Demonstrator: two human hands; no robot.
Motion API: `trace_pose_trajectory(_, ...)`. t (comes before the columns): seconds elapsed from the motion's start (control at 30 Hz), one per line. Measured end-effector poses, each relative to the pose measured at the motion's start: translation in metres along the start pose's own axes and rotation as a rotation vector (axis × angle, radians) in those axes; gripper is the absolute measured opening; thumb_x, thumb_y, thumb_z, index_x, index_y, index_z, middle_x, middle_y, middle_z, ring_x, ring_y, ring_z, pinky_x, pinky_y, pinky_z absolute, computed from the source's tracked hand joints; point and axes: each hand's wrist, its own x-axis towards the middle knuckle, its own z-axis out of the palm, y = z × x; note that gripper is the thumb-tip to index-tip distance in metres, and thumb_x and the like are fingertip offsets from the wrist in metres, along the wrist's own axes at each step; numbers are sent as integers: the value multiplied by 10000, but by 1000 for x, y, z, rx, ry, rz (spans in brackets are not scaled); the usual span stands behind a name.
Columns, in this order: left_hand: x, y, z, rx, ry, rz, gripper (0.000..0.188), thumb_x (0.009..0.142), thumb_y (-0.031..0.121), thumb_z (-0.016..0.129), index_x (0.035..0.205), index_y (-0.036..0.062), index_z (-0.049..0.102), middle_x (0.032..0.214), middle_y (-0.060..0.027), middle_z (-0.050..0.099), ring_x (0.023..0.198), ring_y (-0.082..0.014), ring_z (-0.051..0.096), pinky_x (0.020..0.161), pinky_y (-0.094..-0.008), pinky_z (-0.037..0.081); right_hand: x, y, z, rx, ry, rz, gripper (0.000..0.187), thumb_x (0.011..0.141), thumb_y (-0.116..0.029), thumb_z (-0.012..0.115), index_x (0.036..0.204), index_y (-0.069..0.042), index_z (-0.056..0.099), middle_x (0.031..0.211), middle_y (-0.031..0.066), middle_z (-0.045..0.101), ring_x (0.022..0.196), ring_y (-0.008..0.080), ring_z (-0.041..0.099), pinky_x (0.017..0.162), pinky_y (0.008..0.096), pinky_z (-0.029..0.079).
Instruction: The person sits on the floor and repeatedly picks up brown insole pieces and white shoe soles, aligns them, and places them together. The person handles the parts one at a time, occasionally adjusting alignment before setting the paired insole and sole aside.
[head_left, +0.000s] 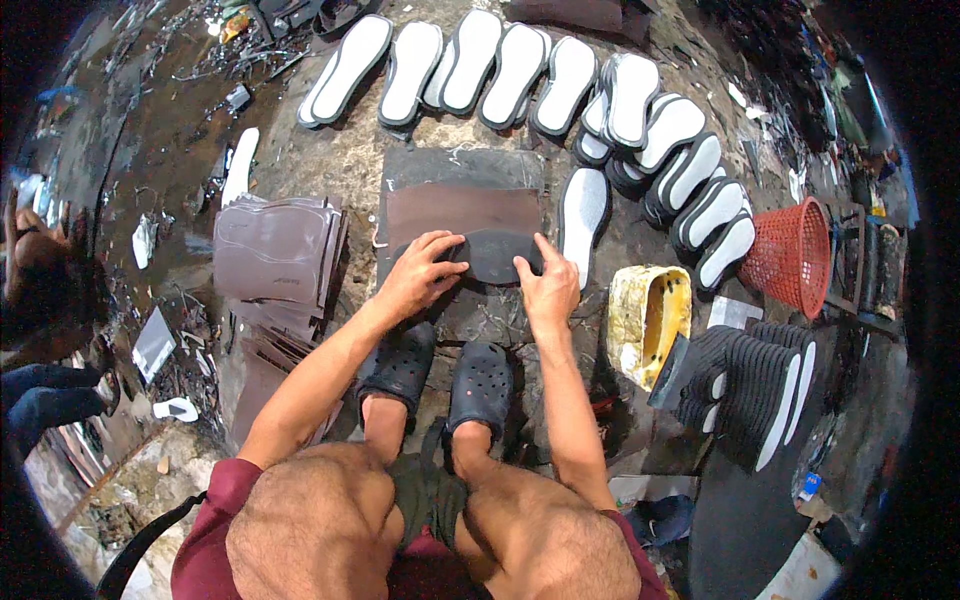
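Note:
Between my hands a dark, curved-edged sole-shaped piece [490, 258] lies against the near edge of a brown sheet [465, 208]. Both rest on a black board [460, 166] on the ground. My left hand [422, 272] is closed at the left end of the dark piece, its bent fingertips and thumb pressing on it. At the other end, my right hand [550, 287] grips with thumb and index finger, the index tip by the sheet's right edge. My palms hide both ends of the piece. A white-topped sole [584, 215] lies just right of the board.
Stacked brown sheets [275, 250] lie left. White-topped soles [520, 75] arc across the far side and right, towards a red plastic basket [790, 255]. Nearer are a cut-open yellow container [645, 320] and black ribbed soles [745, 395]. My black clogs [481, 385] stand close by.

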Motion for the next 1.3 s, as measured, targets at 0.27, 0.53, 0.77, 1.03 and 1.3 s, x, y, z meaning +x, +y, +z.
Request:
trace_pose_trajectory(0.27,19,10,-34,-160,-22,-9,392,738,84,797,1121,150,746,1327,-109,604,1204,-328,571,998,-432,485,-10,52,-27,667,64,393,431,865,-89,726,1276,-23,618,1113,108,701,847,145,639,711,298,527)
trace_pose_trajectory(0.53,40,33,-101,-1024,-284,-453,390,793,138,731,1143,-34,718,1250,-164,674,1159,-251,623,1035,-377,455,36,-22,-110,629,83,-296,457,830,-37,734,1280,-47,653,1180,104,705,1087,178,648,920,310,520)
trace_pose_trajectory(0.77,14,55,-108,-1313,-540,-883,551,812,114,740,1320,-44,596,1240,-98,666,1178,-178,589,1057,-357,441,67,-36,-136,956,-327,183,327,874,-180,781,1121,29,728,991,77,750,877,107,664,824,259,528)
trace_pose_trajectory(1.03,5,98,-82,-1227,-102,-850,517,864,111,779,1333,2,591,1206,-61,672,1052,-118,623,967,-309,497,68,-60,-104,188,167,-156,601,739,-335,849,1247,-64,677,1217,138,682,1167,307,610,942,410,479)
trace_pose_trajectory(1.3,10,94,-84,-1627,151,-869,474,1000,263,604,1422,73,498,1268,-11,644,1073,-127,654,894,-352,570,26,-62,-86,350,55,-482,536,738,-238,845,1242,-150,687,1403,117,567,1253,319,551,1030,429,448)
